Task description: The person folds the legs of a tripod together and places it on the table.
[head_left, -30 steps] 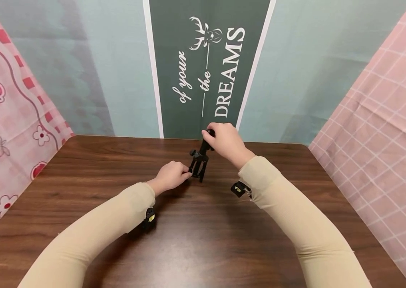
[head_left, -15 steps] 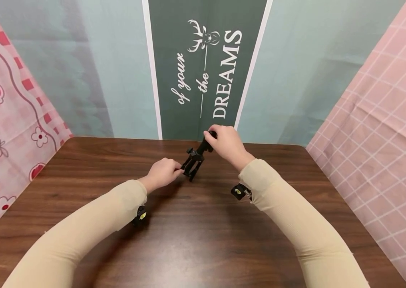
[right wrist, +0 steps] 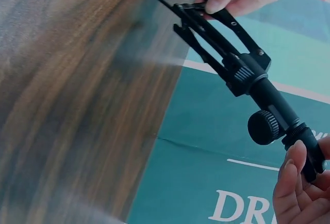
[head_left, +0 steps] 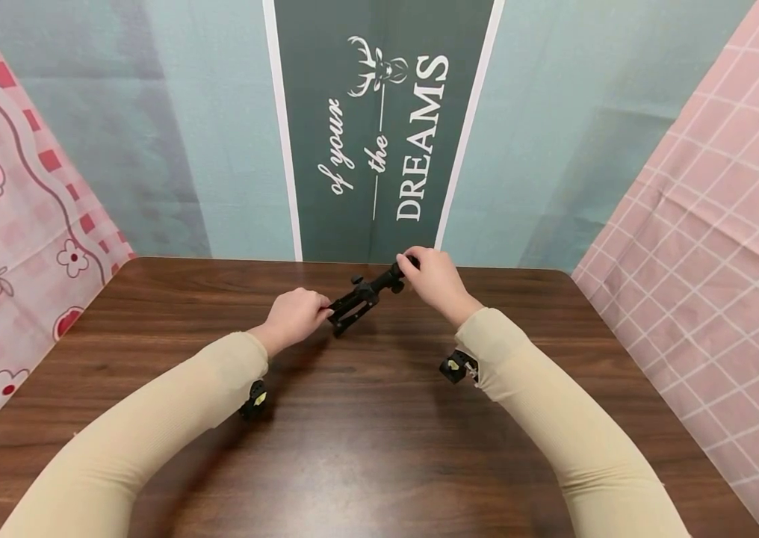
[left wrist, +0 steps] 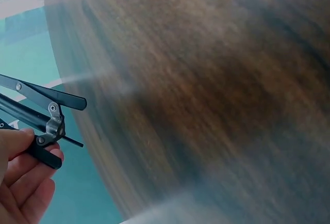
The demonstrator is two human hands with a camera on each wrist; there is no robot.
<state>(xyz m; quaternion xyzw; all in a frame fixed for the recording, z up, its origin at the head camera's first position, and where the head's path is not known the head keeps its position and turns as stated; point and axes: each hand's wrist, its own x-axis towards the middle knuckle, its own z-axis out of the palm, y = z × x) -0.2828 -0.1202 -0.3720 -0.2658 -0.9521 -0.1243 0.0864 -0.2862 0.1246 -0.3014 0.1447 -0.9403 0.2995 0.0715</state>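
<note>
Between both hands a small black tripod [head_left: 367,289] is held at a slant, its legs to the left and lower, its head end to the right and higher. My left hand [head_left: 293,317] pinches one leg near its foot between thumb and fingers. The top end is gripped by the fingertips of my right hand [head_left: 438,282], which partly hide it. In the right wrist view a ribbed knob [right wrist: 263,127] stands out from the column, and the legs are slightly apart. The left wrist view shows the metal brace [left wrist: 54,126] linking the legs.
Below lies a dark brown wood-grain table [head_left: 366,433]. A blue-green cloth with white lettering [head_left: 420,138] hangs behind its far edge. Pink patterned cloths stand at the left [head_left: 10,224] and right [head_left: 709,224]. Small black mounts sit under both wrists.
The tripod has swung from nearly upright to a shallow slant. My left hand has moved left with the leg; my right hand has come down and slightly right with the head end.
</note>
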